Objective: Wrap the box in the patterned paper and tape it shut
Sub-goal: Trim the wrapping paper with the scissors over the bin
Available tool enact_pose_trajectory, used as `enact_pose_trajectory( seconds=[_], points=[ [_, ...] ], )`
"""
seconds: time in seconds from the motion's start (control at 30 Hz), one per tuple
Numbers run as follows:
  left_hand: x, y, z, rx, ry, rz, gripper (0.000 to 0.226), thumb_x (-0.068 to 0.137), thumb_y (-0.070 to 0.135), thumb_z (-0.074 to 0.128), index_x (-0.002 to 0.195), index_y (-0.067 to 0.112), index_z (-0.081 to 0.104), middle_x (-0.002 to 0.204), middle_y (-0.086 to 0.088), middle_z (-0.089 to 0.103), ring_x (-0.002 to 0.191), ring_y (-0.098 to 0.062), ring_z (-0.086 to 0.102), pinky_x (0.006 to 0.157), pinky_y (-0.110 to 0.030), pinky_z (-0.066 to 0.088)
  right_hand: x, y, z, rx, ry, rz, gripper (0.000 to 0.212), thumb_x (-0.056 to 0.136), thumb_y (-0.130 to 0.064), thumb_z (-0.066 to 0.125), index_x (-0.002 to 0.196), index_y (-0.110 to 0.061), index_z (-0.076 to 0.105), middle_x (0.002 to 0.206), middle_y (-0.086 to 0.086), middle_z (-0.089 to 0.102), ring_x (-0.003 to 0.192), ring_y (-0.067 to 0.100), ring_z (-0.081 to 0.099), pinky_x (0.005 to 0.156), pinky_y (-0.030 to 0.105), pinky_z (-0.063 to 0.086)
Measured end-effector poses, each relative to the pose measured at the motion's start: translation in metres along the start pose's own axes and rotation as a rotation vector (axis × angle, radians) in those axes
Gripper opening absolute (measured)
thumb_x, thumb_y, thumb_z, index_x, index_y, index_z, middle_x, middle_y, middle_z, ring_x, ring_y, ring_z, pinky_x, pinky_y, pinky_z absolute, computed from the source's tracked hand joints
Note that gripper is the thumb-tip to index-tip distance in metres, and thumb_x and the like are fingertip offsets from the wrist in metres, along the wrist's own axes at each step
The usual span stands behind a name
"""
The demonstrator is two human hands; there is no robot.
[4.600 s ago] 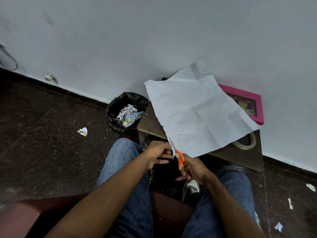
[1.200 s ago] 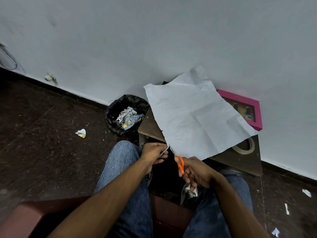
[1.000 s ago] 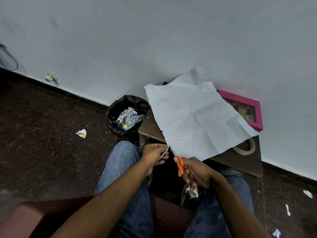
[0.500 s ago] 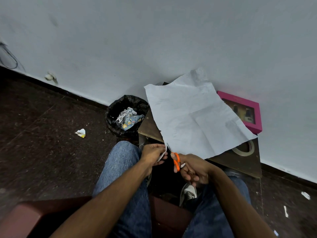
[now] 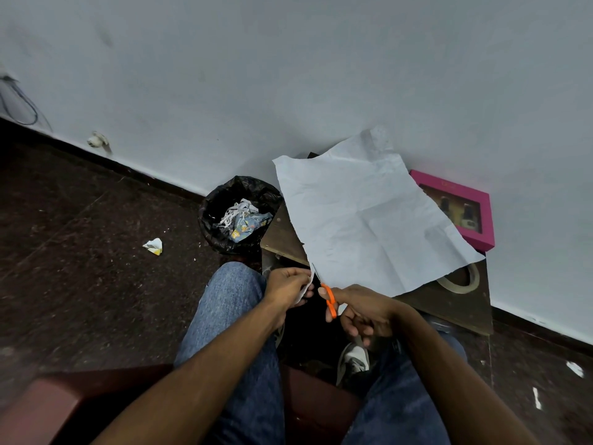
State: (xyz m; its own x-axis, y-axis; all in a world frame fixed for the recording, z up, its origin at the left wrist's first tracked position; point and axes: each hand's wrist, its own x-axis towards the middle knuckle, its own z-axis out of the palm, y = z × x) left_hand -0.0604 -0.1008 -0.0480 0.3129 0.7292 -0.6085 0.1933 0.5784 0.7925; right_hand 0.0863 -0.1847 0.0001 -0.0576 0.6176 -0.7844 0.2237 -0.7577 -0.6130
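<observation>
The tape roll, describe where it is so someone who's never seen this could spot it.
Find the small brown table against the white wall. At its right end, the tape roll lies flat, half hidden under the sheet of paper. It is the only pale ring there, just in front of the pink box.

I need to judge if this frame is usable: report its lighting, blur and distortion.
Head view: dim, bluish light; the floor and the gap between the knees go near black. Wide-angle bending curves the baseboard. The paper and the orange scissors are fairly sharp; forearms at the bottom edge look soft.
</observation>
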Motion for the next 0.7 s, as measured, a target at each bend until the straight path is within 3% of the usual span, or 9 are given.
enact_pose_trajectory(
  seconds=[0.33,0.5,0.7],
  points=[
    [0.0017,0.0012,-0.0007,0.006,0.0,0.006,0.017,0.092,0.004,0.054,0.09,0.011,0.07,0.072,-0.007,0.066,0.058,-0.014,0.059,0.058,-0.023,0.047,0.0089,0.0048,0.0024,0.076,0.006,-0.051,0.061,0.081,-0.07,0.059,0.083,-0.009,0.068,0.051,0.009,0.044,0.035,0.014,0.027,0.04,0.023,0.04],
    [0.0036,0.0033,0.0002,-0.02,-0.025,0.016,0.01,0.093,0.018,0.063,0.087,0.013,0.07,0.08,-0.001,0.069,0.074,-0.018,0.065,0.067,-0.028,0.049,0.0075,0.0062,0.0036,0.082,0.013,-0.066,0.059,0.085,-0.067,0.057,0.085,-0.009,0.068,0.052,0.008,0.045,0.037,0.014,0.027,0.04,0.022,0.041],
    [0.0047,0.0033,0.0033,-0.009,-0.021,0.02,0.01,0.092,0.018,0.064,0.085,0.011,0.066,0.074,0.0,0.066,0.064,-0.013,0.063,0.062,-0.024,0.049,0.0086,0.0063,0.0032,0.085,0.003,-0.071,0.06,0.085,-0.067,0.057,0.087,-0.008,0.067,0.053,0.009,0.045,0.037,0.014,0.027,0.04,0.023,0.042]
  ],
)
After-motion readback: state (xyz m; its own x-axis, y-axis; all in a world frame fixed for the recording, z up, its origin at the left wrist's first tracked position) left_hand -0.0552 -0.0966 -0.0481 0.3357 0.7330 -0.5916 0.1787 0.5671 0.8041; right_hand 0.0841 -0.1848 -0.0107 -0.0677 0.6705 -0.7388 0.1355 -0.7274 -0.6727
